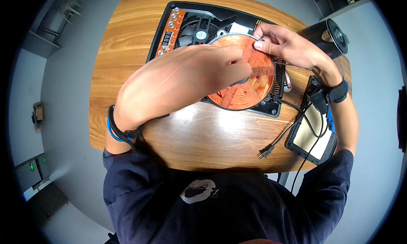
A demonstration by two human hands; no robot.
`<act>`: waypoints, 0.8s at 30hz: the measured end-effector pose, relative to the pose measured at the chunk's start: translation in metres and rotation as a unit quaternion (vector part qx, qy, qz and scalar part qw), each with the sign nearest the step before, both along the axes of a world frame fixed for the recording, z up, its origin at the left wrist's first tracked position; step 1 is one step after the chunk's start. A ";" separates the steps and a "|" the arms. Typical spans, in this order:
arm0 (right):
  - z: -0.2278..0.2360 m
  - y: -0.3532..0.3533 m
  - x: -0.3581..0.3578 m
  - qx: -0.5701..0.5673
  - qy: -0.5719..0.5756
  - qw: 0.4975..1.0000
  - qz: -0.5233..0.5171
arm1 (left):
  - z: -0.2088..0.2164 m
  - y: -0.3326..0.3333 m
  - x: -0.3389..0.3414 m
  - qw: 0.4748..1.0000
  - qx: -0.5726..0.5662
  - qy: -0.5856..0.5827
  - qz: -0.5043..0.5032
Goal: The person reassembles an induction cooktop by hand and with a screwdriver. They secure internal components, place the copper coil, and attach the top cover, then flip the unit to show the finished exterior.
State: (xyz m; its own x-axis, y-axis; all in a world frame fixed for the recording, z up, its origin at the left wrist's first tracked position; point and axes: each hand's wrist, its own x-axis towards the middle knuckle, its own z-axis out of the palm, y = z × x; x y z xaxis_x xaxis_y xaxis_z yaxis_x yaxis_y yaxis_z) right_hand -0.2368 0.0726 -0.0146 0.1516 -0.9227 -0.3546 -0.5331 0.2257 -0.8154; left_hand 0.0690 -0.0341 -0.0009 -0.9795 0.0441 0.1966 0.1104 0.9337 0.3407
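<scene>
A round copper induction coil (254, 89) lies tilted over the right part of an opened induction cooker (154, 40). My left hand (220, 68) reaches across from the left, its blurred fingertips over the coil's middle; whether they grip anything cannot be made out. At the coil's far right rim, my right hand (284, 47) pinches the edge between thumb and fingers. Left of the coil, a black cooling fan (199, 34) and an orange control board (171, 30) with a small display sit in the housing. My left hand and forearm hide part of the coil and the housing's near side.
A black cylindrical container (328, 38) stands at the table's far right. A power cord with a plug (266, 152) crosses the right side of the wooden table (199, 138). Beside it lies a black-framed panel (311, 138) with a pale surface, near the front right edge.
</scene>
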 end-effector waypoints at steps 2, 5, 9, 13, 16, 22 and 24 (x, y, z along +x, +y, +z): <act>0.001 0.004 -0.001 -0.025 -0.016 0.999 -0.022 | 0.006 0.003 -0.002 0.999 -0.001 -0.030 0.034; -0.005 0.003 -0.003 -0.058 -0.039 0.997 -0.045 | 0.005 0.006 -0.007 0.997 0.007 -0.024 0.072; -0.017 0.003 0.004 -0.121 -0.073 0.987 -0.077 | -0.010 -0.001 -0.012 0.993 -0.040 0.099 0.041; -0.014 0.002 0.009 -0.116 -0.104 0.983 -0.100 | -0.005 0.000 -0.014 0.992 -0.026 0.116 0.052; -0.014 0.001 0.007 -0.121 -0.107 0.981 -0.103 | -0.004 0.001 -0.013 0.989 -0.035 0.133 0.057; -0.016 0.004 0.006 -0.124 -0.102 0.980 -0.117 | -0.014 -0.004 -0.018 0.985 0.052 0.149 0.066; -0.017 0.004 0.004 -0.124 -0.109 0.980 -0.107 | -0.018 -0.007 -0.020 0.982 0.079 0.161 0.063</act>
State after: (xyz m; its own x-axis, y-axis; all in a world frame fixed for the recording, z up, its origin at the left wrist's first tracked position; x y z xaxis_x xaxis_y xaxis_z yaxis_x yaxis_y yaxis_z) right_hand -0.2324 0.0762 -0.0312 -0.0071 -0.9954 -0.0957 -0.3019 0.0934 -0.9488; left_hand 0.0488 -0.0411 -0.0193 -0.8607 -0.1294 0.4924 0.1232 0.8855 0.4481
